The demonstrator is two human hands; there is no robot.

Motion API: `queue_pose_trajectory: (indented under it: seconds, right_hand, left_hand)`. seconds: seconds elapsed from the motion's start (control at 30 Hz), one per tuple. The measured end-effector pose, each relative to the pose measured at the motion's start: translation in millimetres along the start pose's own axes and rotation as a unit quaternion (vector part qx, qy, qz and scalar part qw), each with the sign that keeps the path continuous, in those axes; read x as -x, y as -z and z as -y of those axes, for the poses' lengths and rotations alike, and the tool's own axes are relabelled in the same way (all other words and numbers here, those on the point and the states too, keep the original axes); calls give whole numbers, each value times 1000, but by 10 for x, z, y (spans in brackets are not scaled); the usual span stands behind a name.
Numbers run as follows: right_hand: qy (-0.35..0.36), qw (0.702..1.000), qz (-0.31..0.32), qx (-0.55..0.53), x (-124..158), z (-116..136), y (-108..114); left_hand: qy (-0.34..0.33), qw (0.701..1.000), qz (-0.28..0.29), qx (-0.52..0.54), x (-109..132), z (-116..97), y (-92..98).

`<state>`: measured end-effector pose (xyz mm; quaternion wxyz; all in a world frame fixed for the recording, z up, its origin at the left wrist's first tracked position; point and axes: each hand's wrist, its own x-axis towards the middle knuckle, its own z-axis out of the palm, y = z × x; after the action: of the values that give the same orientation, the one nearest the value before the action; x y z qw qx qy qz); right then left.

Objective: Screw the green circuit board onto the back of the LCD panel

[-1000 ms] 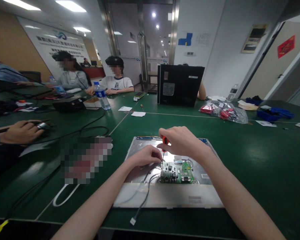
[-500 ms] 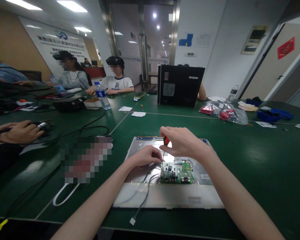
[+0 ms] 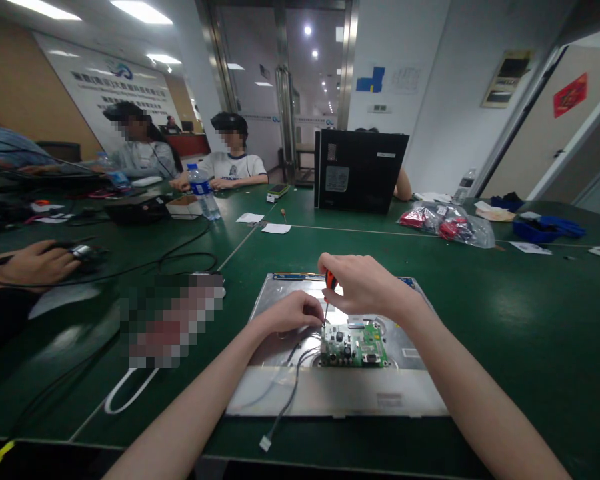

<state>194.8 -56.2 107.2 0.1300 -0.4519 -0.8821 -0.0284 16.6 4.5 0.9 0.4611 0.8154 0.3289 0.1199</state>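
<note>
Call the green circuit board (image 3: 355, 347) the middle of the dial, with twelve pointing away from the worker. It lies on the back of a flat metal panel (image 3: 345, 393) on the dark green table (image 3: 520, 333). The right hand (image 3: 365, 283), just past the board at twelve, has its fingers clamped round a red-and-black screwdriver (image 3: 332, 279), whose shaft slants down to the board's corner at about ten o'clock. The left hand (image 3: 293, 310) sits near that same corner, fingertips bunched by the screwdriver's tip; I can't tell whether they pinch anything. A cable trails out to a white plug (image 3: 265, 443) at about seven.

There's print about, though little I can read. Panel stickers at three (image 3: 409, 353) and five (image 3: 390, 400) are too small, as are those on the black case (image 3: 363, 170) at twelve. The bottle (image 3: 203, 190) at eleven wears a blue label, its brand blurred. Farther off at ten, a wall sign (image 3: 120, 100) carries a blue swirl and Chinese characters, 大数据 among them as far as I can make out. The red diamond (image 3: 570, 95) at one bears a dark character I can't read.
</note>
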Motion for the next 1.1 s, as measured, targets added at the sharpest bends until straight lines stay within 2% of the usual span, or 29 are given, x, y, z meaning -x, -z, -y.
queue_pose_trajectory:
  seconds: [0.13, 0.37, 0.6, 0.87, 1.1]
  right_hand:
    - [13, 1000, 12, -17, -3, 29, -3]
    - [-24, 998, 1, 51, -62, -11, -44]
    - [40, 999, -11, -28, -7, -15, -19]
    - [1, 1000, -1, 24, -78, 4, -39]
    - [40, 998, 3, -42, 1, 15, 16]
  left_hand:
    - [-1, 1000, -6, 2, -8, 29, 2]
    - [3, 1000, -6, -6, -2, 12, 6]
    - [-1, 1000, -3, -4, -10, 42, 7]
    - [12, 1000, -9, -14, -2, 22, 4]
    - [-2, 1000, -3, -4, -11, 24, 10]
